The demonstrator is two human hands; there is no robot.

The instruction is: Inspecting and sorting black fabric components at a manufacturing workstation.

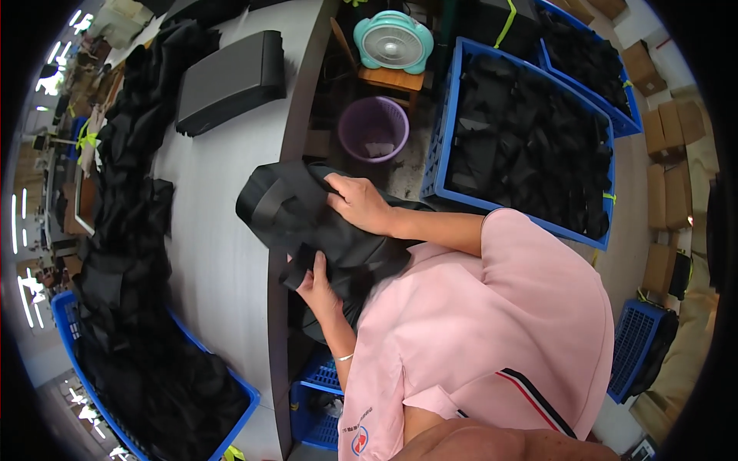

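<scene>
Both my hands hold a black fabric bag [284,203] at the edge of the grey table, in front of my pink shirt. My right hand [360,204] is closed on the bag's upper side, thumb and fingers pinching the cloth. Lower down, my left hand [317,290] grips a dark loop of the same bag, which looks like a strap or folded edge. The bag's far end is bunched over the table edge, and its lower part hangs against my body, partly hidden by my arms.
A neat stack of black pieces [231,83] lies on the table [211,192]. A long heap of black cloth [127,230] runs into a blue crate [252,396]. Beyond my right arm are another full blue crate [434,165], a purple bin [350,138] and a turquoise fan [365,38].
</scene>
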